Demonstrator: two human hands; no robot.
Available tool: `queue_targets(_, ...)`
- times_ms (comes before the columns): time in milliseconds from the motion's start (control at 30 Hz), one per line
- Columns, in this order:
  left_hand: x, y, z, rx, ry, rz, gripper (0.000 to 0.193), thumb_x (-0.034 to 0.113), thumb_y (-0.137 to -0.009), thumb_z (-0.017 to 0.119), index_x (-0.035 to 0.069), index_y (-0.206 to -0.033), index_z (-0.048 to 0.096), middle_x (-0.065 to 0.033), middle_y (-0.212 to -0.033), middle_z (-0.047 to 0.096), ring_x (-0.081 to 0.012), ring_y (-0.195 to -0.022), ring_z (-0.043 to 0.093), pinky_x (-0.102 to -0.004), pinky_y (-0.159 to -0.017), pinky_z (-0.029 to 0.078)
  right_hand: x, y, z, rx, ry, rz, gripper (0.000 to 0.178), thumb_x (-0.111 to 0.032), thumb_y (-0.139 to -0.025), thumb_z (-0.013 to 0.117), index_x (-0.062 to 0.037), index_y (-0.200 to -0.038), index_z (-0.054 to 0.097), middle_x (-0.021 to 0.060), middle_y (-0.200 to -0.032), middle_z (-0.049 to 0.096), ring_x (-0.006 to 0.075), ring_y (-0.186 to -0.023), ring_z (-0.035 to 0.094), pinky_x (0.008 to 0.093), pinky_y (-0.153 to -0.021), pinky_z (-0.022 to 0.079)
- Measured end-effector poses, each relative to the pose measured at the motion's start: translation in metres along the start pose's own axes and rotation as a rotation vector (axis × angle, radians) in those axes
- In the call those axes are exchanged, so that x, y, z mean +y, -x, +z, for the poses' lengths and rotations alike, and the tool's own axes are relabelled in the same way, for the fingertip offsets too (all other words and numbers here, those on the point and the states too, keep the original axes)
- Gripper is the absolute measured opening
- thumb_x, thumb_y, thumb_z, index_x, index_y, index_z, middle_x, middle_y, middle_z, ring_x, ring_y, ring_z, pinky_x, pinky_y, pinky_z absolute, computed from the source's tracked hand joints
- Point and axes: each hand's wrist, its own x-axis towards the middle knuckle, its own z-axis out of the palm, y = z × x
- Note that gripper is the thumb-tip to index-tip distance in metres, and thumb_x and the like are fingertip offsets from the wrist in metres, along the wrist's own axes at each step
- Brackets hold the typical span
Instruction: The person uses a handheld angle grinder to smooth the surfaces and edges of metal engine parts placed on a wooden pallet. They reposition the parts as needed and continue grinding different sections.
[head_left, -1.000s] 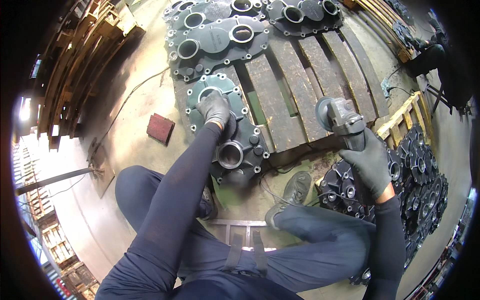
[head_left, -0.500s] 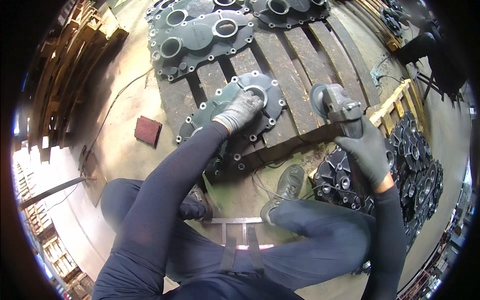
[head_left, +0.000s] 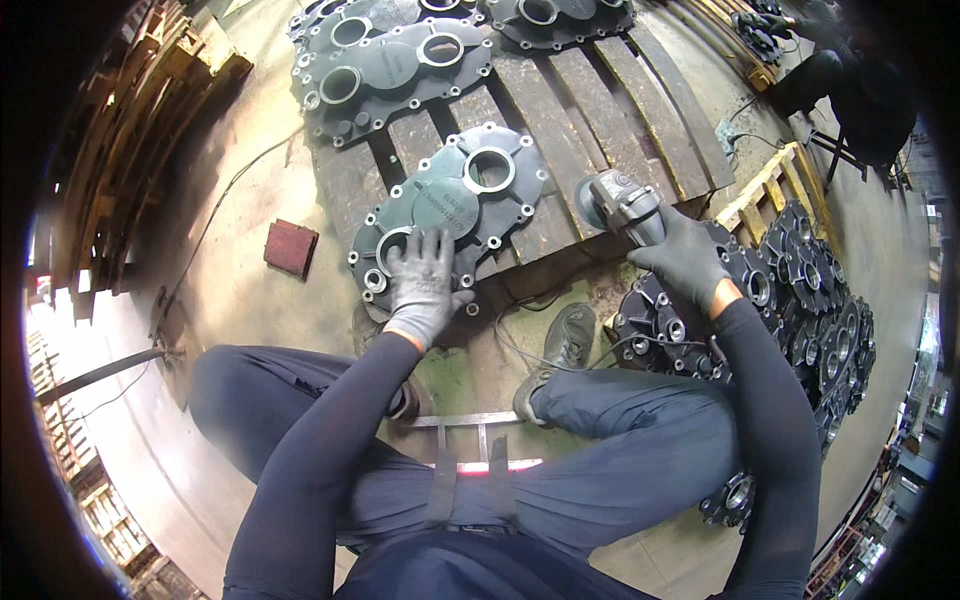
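A grey-green cast metal cover (head_left: 445, 205) with two large round openings and bolt holes round its rim lies on the near edge of a dark wooden pallet (head_left: 555, 130). My left hand (head_left: 425, 285), in a grey glove, rests with fingers stretched out on the cover's near left end, beside the lower opening. My right hand (head_left: 685, 255), also gloved, is closed round the body of an angle grinder (head_left: 628, 205). The grinder is held up over the pallet's near right part, to the right of the cover and apart from it. Its disc faces left.
More covers (head_left: 395, 70) lie on the pallet's far part. A pile of dark castings (head_left: 790, 300) stands at right by a light wooden pallet (head_left: 765, 200). A red-brown block (head_left: 291, 249) lies on the floor at left, near stacked pallets (head_left: 150, 140). A cable (head_left: 520, 350) runs by my shoe. Another person (head_left: 840, 90) sits far right.
My left hand has moved from the cover's far opening down to its near left end, and its fingers have opened out. The grinder has shifted left, toward the cover.
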Motion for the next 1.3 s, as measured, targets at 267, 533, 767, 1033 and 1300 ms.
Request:
queue_targets(267, -0.1, 0.003, 0.054, 0.069, 0.175, -0.083, 0.106, 0.058, -0.083, 0.087, 0.022, -0.171, 0.04, -0.0171, -0.172, 0.043, -0.0399, -0.155, 0.045, -0.0611, -0.125, 0.036, -0.027, -0.035, 0.008, -0.042, 0.072, 0.051, 0.071, -0.042, -0.074, 0.085, -0.001, -0.131, 0.071, 0.0289, -0.117, 0.079, 0.0459, -0.113, 0.076, 0.051, -0.102, 0.058)
queue_targets(533, -0.164, -0.038, 0.057, 0.108, 0.132, 0.063, 0.098, 0.015, -0.087, 0.085, 0.035, -0.172, 0.04, -0.0107, -0.173, 0.044, -0.0382, -0.149, 0.052, -0.05, -0.121, 0.05, -0.021, -0.062, 0.032, -0.066, 0.124, 0.039, 0.073, -0.042, -0.077, 0.086, -0.0019, -0.136, 0.068, 0.0295, -0.12, 0.078, 0.046, -0.115, 0.076, 0.0516, -0.103, 0.058)
queue_targets(767, -0.175, -0.065, -0.053, -0.132, -0.172, 0.173, 0.041, 0.021, -0.098, 0.073, 0.012, -0.136, 0.061, -0.0172, -0.111, 0.078, -0.0325, -0.103, 0.079, -0.0456, -0.086, 0.064, -0.011, -0.037, 0.071, -0.069, 0.087, 0.052, 0.068, -0.04, -0.078, 0.087, -0.0035, -0.132, 0.068, 0.029, -0.118, 0.078, 0.0478, -0.114, 0.075, 0.0536, -0.102, 0.058)
queue_targets(1033, -0.122, 0.001, -0.204, 0.166, 0.293, 0.23, 0.048, 0.028, -0.103, 0.077, 0.007, -0.144, 0.068, -0.0178, -0.115, 0.078, -0.0364, -0.103, 0.074, -0.0451, -0.092, 0.057, -0.03, -0.022, 0.098, -0.102, 0.062, 0.042, 0.059, -0.037, -0.079, 0.086, -0.0057, -0.125, 0.067, 0.026, -0.117, 0.078, 0.0465, -0.115, 0.074, 0.0543, -0.1, 0.058)
queue_targets(1300, -0.126, -0.009, -0.172, -0.016, 0.427, 0.21, 0.044, 0.039, -0.108, 0.069, 0.008, -0.138, 0.071, -0.0217, -0.107, 0.079, -0.0391, -0.101, 0.077, -0.0495, -0.089, 0.059, -0.046, -0.033, 0.119, -0.107, 0.122, 0.045, 0.064, -0.035, -0.078, 0.085, -0.0039, -0.131, 0.067, 0.0266, -0.118, 0.078, 0.0458, -0.114, 0.075, 0.0531, -0.1, 0.058)
